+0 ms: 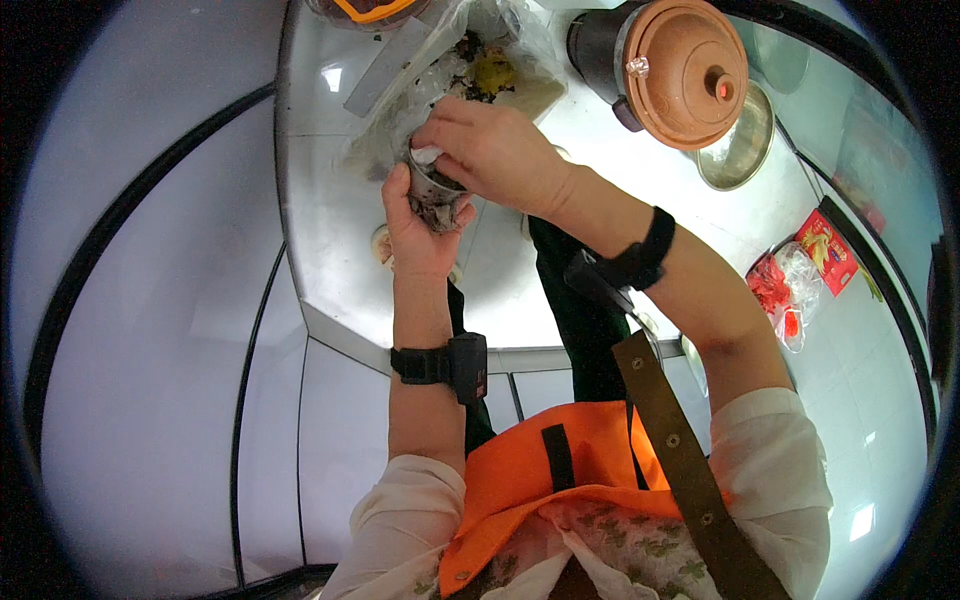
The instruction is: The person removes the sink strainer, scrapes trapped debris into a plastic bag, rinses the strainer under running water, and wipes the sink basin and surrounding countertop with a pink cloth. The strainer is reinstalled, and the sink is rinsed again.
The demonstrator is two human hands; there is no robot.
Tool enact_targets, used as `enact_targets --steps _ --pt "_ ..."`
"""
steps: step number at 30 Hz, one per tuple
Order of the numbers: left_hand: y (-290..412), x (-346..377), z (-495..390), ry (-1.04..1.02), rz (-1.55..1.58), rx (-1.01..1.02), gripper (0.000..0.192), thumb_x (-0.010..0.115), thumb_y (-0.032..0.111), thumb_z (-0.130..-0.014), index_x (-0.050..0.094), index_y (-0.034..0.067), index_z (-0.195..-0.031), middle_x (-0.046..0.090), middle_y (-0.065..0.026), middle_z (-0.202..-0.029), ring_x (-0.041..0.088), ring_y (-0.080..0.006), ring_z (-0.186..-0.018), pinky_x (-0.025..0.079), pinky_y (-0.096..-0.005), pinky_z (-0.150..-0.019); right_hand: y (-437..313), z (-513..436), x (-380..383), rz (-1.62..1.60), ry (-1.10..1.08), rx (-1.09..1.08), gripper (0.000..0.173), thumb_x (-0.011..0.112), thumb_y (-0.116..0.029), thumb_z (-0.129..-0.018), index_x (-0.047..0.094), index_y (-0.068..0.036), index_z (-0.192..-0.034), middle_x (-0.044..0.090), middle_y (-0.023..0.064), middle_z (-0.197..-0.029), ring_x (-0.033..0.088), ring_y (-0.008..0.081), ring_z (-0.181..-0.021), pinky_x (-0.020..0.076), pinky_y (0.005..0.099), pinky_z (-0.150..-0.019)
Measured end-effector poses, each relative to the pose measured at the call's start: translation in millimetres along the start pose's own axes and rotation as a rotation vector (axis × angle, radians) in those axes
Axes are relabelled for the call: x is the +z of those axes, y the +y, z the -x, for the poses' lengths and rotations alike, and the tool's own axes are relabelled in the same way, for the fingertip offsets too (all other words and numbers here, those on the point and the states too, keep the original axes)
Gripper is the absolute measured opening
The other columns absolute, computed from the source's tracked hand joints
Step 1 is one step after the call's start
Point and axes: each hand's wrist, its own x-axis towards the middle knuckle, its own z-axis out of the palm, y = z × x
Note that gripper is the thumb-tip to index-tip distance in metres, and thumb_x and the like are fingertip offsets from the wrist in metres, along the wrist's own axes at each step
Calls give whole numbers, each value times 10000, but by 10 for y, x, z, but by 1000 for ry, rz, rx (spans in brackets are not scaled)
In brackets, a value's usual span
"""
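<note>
My left hand (411,214) grips a small clear cup (436,193) from below and the side. The cup is tilted, and dark grey-brown matter shows through its wall. Over the cup's mouth, my right hand (499,146) pinches a small white wad (426,155), possibly tissue, against the rim. My right fingers hide part of the opening. Just beyond both hands lies an open clear plastic bag (525,60) with dark scraps and a yellow piece (493,71) inside.
A brown clay pot lid (684,75) tops a dark pot at the upper right, beside a metal bowl (739,142). Farther right lie a red packet (826,251) and a plastic bag with red contents (787,289). A container with an orange handle (375,10) stands at the top left.
</note>
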Motion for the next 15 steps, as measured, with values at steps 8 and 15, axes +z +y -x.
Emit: enact_targets --steps 8,15 --pt "-1 -71 -17 -51 -4 17 432 542 521 -877 577 132 -1062 629 -22 -911 543 -166 -625 383 -288 -460 94 27 45 -18 -280 157 229 634 -135 -806 653 -7 -996 644 175 -917 660 336 -854 542 415 -754" --pt "86 -25 19 -34 62 23 505 521 561 -857 563 144 -1138 620 -37 -999 551 -201 -712 386 -322 -503 119 47 -392 -441 -53 536 247 615 -167 -859 651 -18 -1053 648 207 -915 663 363 -849 533 383 -786"
